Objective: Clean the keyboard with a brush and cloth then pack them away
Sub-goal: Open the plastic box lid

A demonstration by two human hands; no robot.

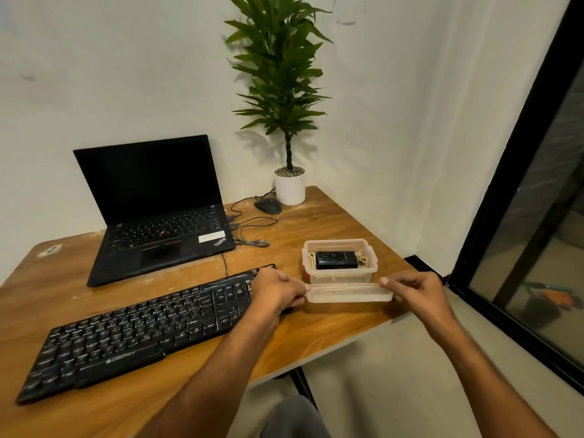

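Hands are holding the clear plastic lid (349,293) by its two short ends, just in front of the open plastic box (340,261) on the wooden desk (316,324). The left hand (278,290) is pinching the left end between thumb and curled fingers, and the right hand (417,290) is pinching the right end the same way — the lid is hanging level between them, apart from the box rim. Inside the box a black brush-like item (336,260) is lying on what may be a beige cloth (361,257), though the view is too small to be sure. The black keyboard (142,330) is resting on the desk, its right end under the left hand. Whether the lid is going on or coming off, keeping it flat and moving both ends evenly is looking wise — a tilt could catch one corner on the rim and drag the light box.
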